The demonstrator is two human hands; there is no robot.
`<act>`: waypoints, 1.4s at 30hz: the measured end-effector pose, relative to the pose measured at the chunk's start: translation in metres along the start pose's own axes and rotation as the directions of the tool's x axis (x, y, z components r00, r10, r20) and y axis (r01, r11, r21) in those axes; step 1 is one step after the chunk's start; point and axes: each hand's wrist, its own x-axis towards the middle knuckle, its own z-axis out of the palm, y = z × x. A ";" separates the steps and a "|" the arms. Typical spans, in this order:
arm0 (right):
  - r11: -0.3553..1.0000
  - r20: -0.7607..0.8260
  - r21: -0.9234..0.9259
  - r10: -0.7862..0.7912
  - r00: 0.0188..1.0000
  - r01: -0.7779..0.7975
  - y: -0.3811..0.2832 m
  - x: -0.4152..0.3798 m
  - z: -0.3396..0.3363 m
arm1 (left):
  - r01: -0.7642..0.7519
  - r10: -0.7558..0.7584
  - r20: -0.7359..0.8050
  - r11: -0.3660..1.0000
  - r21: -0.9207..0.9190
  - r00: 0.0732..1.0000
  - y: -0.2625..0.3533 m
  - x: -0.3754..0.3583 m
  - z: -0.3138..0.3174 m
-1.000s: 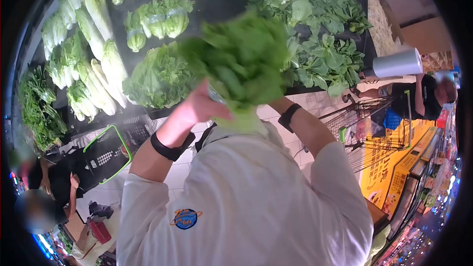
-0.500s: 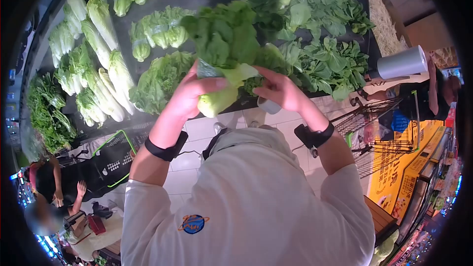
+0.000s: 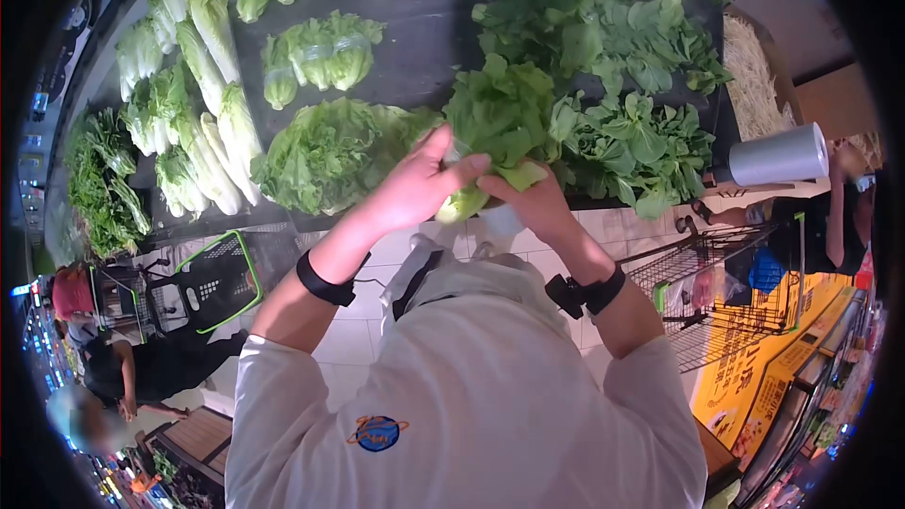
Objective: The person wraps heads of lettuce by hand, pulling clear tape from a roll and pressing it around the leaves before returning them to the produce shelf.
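Both my hands hold a head of lettuce [image 3: 500, 113] over the front edge of the produce shelf. Its green leaves point away from me, and the pale base sticks out below my fingers. My left hand [image 3: 424, 184] is closed around its left side, thumb across the lower stem. From the right, my right hand [image 3: 535, 205] pinches an outer leaf near the base, the thumb close to my left thumb. Left of it lies a heap of frilly lettuce [image 3: 330, 155]; to the right is a pile of dark leafy greens [image 3: 636, 141].
Napa cabbages [image 3: 226, 123] and bundled lettuces [image 3: 325, 52] lie farther back on the dark shelf [image 3: 415, 38]. A roll of plastic bags [image 3: 778, 155] juts out at right. Shopping carts stand on both sides, a black one [image 3: 212, 283] and a wire one [image 3: 726, 273], with people beside them.
The lettuce has moved right and turned more upright. My right hand has come in against its base, close to my left thumb. People at left have shifted, and the view has moved slightly.
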 end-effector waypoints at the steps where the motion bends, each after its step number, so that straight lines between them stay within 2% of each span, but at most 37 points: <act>1: 0.999 -0.019 -0.029 0.046 0.999 -0.046 0.000 0.002 -0.001 | 0.076 -0.075 0.030 0.996 -0.050 0.997 0.000 -0.001 -0.001; 2: 0.999 -0.009 -0.027 0.046 0.999 -0.046 0.001 0.005 0.000 | 0.152 -0.146 0.063 0.984 -0.096 0.987 0.000 -0.001 -0.004; 4: 0.994 -0.068 0.031 -0.107 0.992 0.109 0.006 0.017 0.000 | 0.104 -0.098 0.052 0.985 -0.137 0.994 0.003 0.003 -0.019; 5: 0.945 -0.035 -0.181 -0.283 0.959 0.272 0.012 0.027 -0.010 | 0.059 -0.053 0.067 0.994 -0.094 0.996 0.005 0.004 -0.031; 6: 0.944 -0.035 -0.180 -0.286 0.958 0.276 0.015 0.035 -0.014 | 0.014 -0.009 0.086 0.999 -0.052 0.996 0.006 0.005 -0.042; 7: 0.902 -0.075 -0.212 -0.400 0.914 0.377 0.018 0.043 -0.017 | 0.095 -0.101 -0.020 0.978 -0.184 0.995 0.000 0.003 -0.051; 8: 0.847 -0.113 -0.248 -0.508 0.854 0.471 0.021 0.052 -0.018 | 0.076 -0.054 0.073 0.937 -0.341 0.996 -0.007 0.009 -0.067; 9: 0.909 -0.191 -0.049 -0.415 0.889 0.414 0.014 0.058 -0.011 | 0.183 -0.164 0.082 0.890 -0.417 0.983 -0.006 0.015 -0.081; 10: 0.812 -0.135 -0.405 -0.509 0.850 0.421 0.010 0.070 -0.016 | 0.283 -0.269 0.101 0.826 -0.488 0.958 -0.005 0.021 -0.095; 12: 0.495 0.007 -0.787 -0.589 0.808 0.368 -0.015 0.086 -0.013 | 0.410 -0.413 0.122 0.734 -0.541 0.902 -0.020 0.037 -0.116; 13: 0.415 0.020 -0.865 -0.531 0.847 0.281 -0.016 0.097 -0.012 | 0.536 -0.514 0.219 0.624 -0.569 0.830 -0.026 0.046 -0.128; 14: 0.412 0.018 -0.869 -0.528 0.849 0.274 -0.023 0.109 -0.006 | 0.649 -0.595 0.319 0.495 -0.578 0.738 -0.031 0.055 -0.138; 15: 0.346 0.083 -0.892 -0.510 0.856 0.293 -0.038 0.119 0.005 | 0.652 -0.593 0.327 0.490 -0.578 0.736 -0.030 0.062 -0.145; 17: 0.234 0.158 -0.925 -0.481 0.862 0.300 -0.048 0.143 0.016 | 0.634 -0.474 0.421 0.607 -0.480 0.773 -0.021 0.074 -0.156; 21: 0.149 0.193 -0.942 -0.489 0.850 0.300 -0.046 0.189 0.030 | 0.637 -0.513 0.379 0.645 -0.421 0.770 -0.034 0.102 -0.181; 22: 0.154 0.191 -0.943 -0.477 0.858 0.295 -0.045 0.199 0.032 | 0.646 -0.518 0.387 0.635 -0.424 0.763 -0.042 0.105 -0.184; 24: 0.170 0.194 -0.926 -0.551 0.812 0.336 -0.040 0.216 0.034 | 0.531 -0.436 0.305 0.710 -0.462 0.847 -0.062 0.108 -0.187; 25: 0.175 0.188 -0.928 -0.542 0.819 0.328 -0.039 0.223 0.036 | 0.490 -0.442 0.231 0.671 -0.557 0.867 -0.070 0.109 -0.191; 26: 0.411 0.043 -0.885 -0.394 0.918 0.219 -0.039 0.229 0.038 | 0.498 -0.445 0.240 0.664 -0.558 0.863 -0.076 0.112 -0.201; 27: 0.608 -0.075 -0.791 -0.207 0.976 0.068 -0.038 0.234 0.039 | 0.510 -0.451 0.270 0.584 -0.632 0.851 -0.077 0.118 -0.214; 28: 0.750 -0.157 -0.652 0.005 0.988 -0.108 -0.037 0.239 0.039 | 0.518 -0.453 0.300 0.497 -0.696 0.839 -0.079 0.124 -0.221; 29: 0.832 -0.099 -0.544 0.064 0.993 -0.108 -0.034 0.248 0.035 | 0.433 -0.456 0.110 0.703 -0.565 0.883 -0.088 0.127 -0.218; 30: 0.881 -0.015 -0.473 0.013 1.000 -0.018 -0.027 0.262 0.033 | 0.441 -0.461 0.119 0.696 -0.567 0.879 -0.092 0.127 -0.214; 31: 0.921 0.031 -0.372 0.134 0.991 -0.113 -0.017 0.279 0.028 | 0.424 -0.432 0.026 0.869 -0.256 0.902 -0.093 0.129 -0.211; 32: 0.939 0.090 -0.270 0.244 0.966 -0.212 -0.008 0.295 0.024 | 0.372 -0.369 -0.051 0.923 0.095 0.928 -0.094 0.131 -0.208; 33: 0.939 0.090 -0.268 0.246 0.965 -0.214 -0.002 0.308 0.025 | 0.391 -0.391 -0.029 0.908 0.151 0.920 -0.098 0.130 -0.206; 34: 0.904 0.078 -0.314 0.328 0.941 -0.290 0.003 0.321 0.031 | 0.393 -0.394 -0.028 0.907 0.153 0.919 -0.101 0.129 -0.204; 35: 0.862 0.060 -0.356 0.406 0.912 -0.360 0.008 0.333 0.037 | 0.356 -0.361 -0.036 0.894 0.273 0.932 -0.103 0.128 -0.202; 36: 0.864 0.061 -0.353 0.405 0.912 -0.360 0.013 0.344 0.043 | 0.316 -0.326 -0.040 0.866 0.388 0.944 -0.104 0.127 -0.202; 39: 0.755 -0.053 -0.579 0.343 0.938 -0.308 0.040 0.383 0.049 | 0.384 -0.409 -0.012 0.844 0.374 0.912 -0.106 0.122 -0.212; 42: 0.715 -0.053 -0.642 0.320 0.946 -0.278 0.048 0.405 0.059 | 0.414 -0.433 -0.033 0.834 0.365 0.901 -0.102 0.102 -0.234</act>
